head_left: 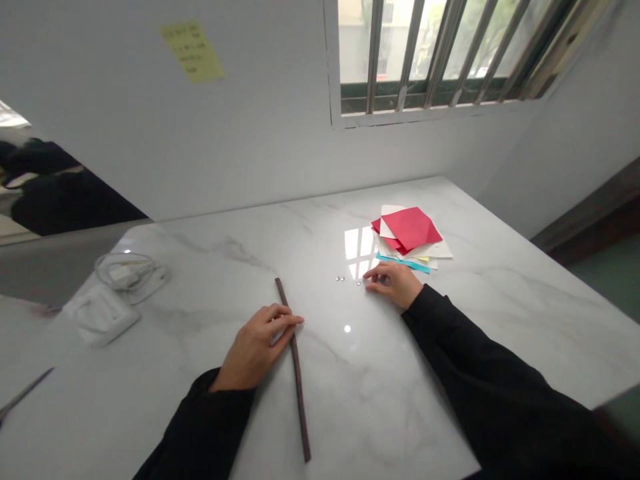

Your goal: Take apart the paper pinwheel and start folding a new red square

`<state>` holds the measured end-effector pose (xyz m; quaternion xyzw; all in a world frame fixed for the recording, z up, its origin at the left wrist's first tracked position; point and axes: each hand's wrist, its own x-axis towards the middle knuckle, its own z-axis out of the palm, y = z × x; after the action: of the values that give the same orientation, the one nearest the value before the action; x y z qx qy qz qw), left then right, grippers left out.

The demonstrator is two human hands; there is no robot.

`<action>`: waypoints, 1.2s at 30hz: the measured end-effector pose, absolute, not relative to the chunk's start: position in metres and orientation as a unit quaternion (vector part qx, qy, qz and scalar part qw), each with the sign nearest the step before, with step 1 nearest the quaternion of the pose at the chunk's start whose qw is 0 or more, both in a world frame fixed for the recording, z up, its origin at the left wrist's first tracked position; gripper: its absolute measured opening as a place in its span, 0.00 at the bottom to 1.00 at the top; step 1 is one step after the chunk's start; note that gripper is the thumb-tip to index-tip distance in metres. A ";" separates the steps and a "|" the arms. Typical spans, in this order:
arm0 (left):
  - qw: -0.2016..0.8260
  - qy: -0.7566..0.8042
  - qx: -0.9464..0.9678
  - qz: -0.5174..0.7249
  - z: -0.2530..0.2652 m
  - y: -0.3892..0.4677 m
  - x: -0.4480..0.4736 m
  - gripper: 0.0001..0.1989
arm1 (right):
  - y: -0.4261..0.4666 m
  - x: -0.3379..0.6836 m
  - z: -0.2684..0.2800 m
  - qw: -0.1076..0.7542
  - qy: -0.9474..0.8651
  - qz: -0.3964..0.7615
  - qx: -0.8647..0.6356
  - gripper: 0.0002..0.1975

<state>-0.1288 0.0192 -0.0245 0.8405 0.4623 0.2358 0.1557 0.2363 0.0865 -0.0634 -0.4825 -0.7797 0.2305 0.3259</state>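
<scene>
A thin, slightly bent dark brown stick [299, 387] lies lengthwise on the white marbled table [380, 400]. My left hand [263, 337] is closed on its upper part, fingers over it and the thumb close by. To the right, my right hand [393, 283] is low over the table, with thumb and index finger a little apart and nothing visible between them. Just left of those fingertips is a tiny shiny bead-like piece [359, 283]. Two similar small pieces [340, 279] sit slightly farther left. They are too small to make out exactly.
Beyond my right hand is a loose pile of red, white and blue paper [413, 230]. A white power strip [103, 317] and a coiled white cable [127, 273] lie at the left. A slender pointed tool [27, 393] enters from the left edge. Behind stands a wall with a barred window.
</scene>
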 end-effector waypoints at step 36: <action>0.234 0.462 0.803 0.295 -0.002 0.038 -0.078 0.16 | -0.023 0.223 0.000 0.250 -0.796 0.197 -0.514 0.09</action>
<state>-0.0782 0.0376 -0.0020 0.8027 0.4624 0.2949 0.2341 0.2225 -0.0228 -0.0002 -0.5143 -0.7963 0.1972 0.2499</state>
